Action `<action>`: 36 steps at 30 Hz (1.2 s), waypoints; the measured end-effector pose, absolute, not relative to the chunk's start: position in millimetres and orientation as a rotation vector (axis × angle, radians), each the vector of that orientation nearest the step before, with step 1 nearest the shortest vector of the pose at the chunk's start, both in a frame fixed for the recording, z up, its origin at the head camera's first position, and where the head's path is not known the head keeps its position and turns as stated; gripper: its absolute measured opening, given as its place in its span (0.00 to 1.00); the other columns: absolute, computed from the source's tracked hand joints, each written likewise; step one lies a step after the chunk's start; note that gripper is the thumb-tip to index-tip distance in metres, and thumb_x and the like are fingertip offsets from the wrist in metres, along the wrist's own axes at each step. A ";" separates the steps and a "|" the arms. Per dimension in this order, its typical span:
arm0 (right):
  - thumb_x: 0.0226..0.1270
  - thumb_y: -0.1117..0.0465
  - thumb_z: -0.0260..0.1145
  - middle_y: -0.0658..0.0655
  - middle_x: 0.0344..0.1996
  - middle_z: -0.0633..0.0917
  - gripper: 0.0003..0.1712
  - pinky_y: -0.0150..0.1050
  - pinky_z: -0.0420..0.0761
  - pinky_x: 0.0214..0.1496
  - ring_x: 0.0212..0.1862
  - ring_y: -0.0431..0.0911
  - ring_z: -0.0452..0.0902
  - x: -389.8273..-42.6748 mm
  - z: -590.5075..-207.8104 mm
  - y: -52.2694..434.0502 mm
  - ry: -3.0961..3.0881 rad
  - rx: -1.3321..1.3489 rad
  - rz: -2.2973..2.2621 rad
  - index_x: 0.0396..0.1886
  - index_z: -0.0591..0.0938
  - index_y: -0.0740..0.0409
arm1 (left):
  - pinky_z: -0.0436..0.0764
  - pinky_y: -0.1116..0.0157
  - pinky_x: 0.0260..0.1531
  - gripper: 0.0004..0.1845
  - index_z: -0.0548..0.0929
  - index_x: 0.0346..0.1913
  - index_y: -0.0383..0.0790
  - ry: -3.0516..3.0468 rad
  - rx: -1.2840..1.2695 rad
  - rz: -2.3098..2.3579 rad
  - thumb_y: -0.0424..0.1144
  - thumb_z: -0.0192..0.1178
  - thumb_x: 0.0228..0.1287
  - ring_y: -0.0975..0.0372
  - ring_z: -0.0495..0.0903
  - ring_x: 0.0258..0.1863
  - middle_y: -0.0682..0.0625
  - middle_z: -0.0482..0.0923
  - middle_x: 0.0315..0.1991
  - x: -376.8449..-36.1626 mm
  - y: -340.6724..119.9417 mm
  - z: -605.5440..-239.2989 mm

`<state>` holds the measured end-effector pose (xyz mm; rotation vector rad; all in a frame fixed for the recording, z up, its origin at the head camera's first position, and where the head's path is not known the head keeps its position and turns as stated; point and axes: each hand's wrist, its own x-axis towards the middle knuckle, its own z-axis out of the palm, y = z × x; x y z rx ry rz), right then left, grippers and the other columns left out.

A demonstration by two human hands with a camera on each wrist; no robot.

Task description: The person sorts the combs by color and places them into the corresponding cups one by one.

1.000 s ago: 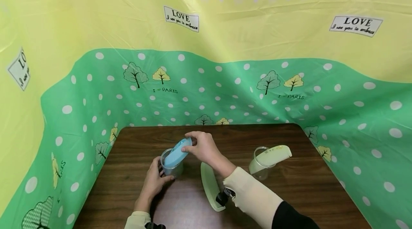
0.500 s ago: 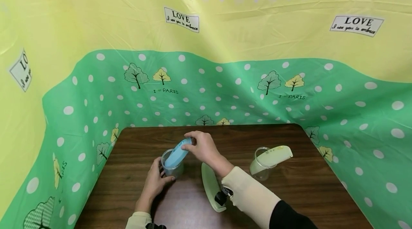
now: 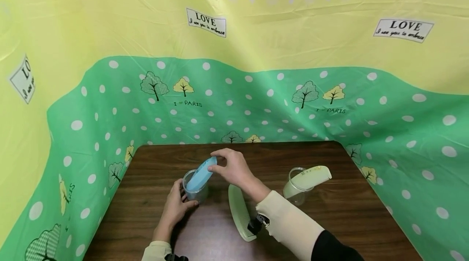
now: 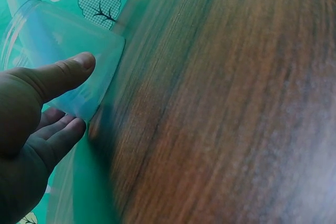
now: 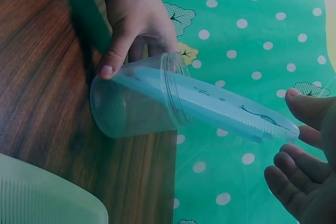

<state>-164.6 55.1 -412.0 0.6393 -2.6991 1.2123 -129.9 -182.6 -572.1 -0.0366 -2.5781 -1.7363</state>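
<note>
A blue comb (image 3: pixel 199 176) leans inside a clear plastic jar (image 3: pixel 199 196), its upper part sticking out past the rim toward the upper right. My left hand (image 3: pixel 174 207) holds the jar low on its side, thumb in front and fingers behind; the left wrist view shows the thumb flat on the jar wall (image 4: pixel 107 59). My right hand (image 3: pixel 234 167) pinches the comb's upper end between thumb and fingers. In the right wrist view a second blue edge (image 5: pixel 239 134) shows just beneath the comb's teeth. The comb's lower end shows blurred through the jar.
A pale green comb (image 3: pixel 238 212) lies on the wooden table (image 3: pixel 351 220), partly under the right wrist. To the right stands another clear jar (image 3: pixel 297 200) with a pale yellow-green comb (image 3: pixel 313 176) leaning out. A patterned curtain (image 3: pixel 256 102) surrounds the table.
Hardly anything differs: both hands, the blue comb and the jar keep their places, apart from a slight shift of the whole head view and of the right forearm.
</note>
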 end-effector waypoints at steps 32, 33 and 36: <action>0.56 0.55 0.82 0.48 0.48 0.85 0.28 0.42 0.88 0.46 0.44 0.47 0.83 -111.7 -439.0 108.9 -2.649 0.554 1.193 0.58 0.86 0.50 | 0.79 0.49 0.67 0.49 0.61 0.73 0.32 -2.563 -0.050 -1.731 0.23 0.78 0.50 0.36 0.67 0.72 0.31 0.63 0.71 -127.5 -183.8 -573.0; 0.57 0.55 0.82 0.48 0.47 0.85 0.28 0.42 0.88 0.46 0.44 0.47 0.84 -109.7 -441.8 110.8 -2.652 0.540 1.202 0.58 0.86 0.50 | 0.78 0.50 0.67 0.49 0.61 0.73 0.33 -2.564 -0.040 -1.740 0.23 0.78 0.50 0.37 0.67 0.72 0.31 0.63 0.72 -127.4 -183.6 -573.1; 0.56 0.55 0.82 0.47 0.44 0.84 0.28 0.44 0.88 0.46 0.44 0.47 0.84 -104.2 -451.2 116.9 -2.660 0.503 1.213 0.57 0.86 0.51 | 0.78 0.50 0.67 0.49 0.60 0.73 0.33 -2.569 -0.044 -1.736 0.23 0.78 0.50 0.37 0.67 0.72 0.31 0.63 0.72 -127.5 -183.3 -574.0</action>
